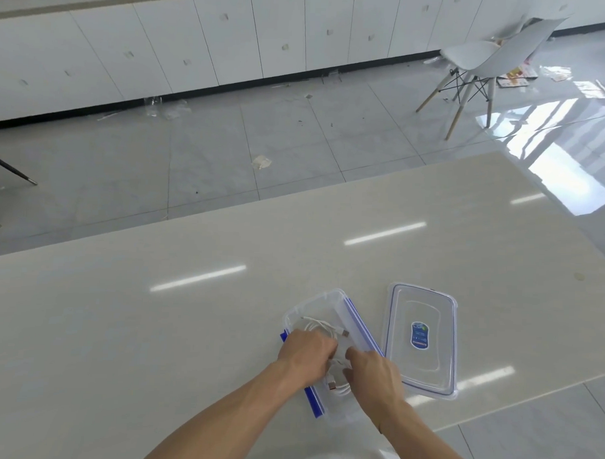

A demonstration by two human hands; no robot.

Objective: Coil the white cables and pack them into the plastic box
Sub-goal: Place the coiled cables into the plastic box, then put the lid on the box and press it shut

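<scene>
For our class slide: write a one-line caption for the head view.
Both hands tuck white cables into a clear box; lid lies beside.

A single wide-angle view comes from the person's head, looking forward and steeply down. It sits close above the hands [341, 364], which enter from the bottom edge at the lower middle. The pale counter [188, 328] fills the lower half; beyond its far edge the view reaches tiled floor [228, 151] and white cabinets [198, 40].
</scene>
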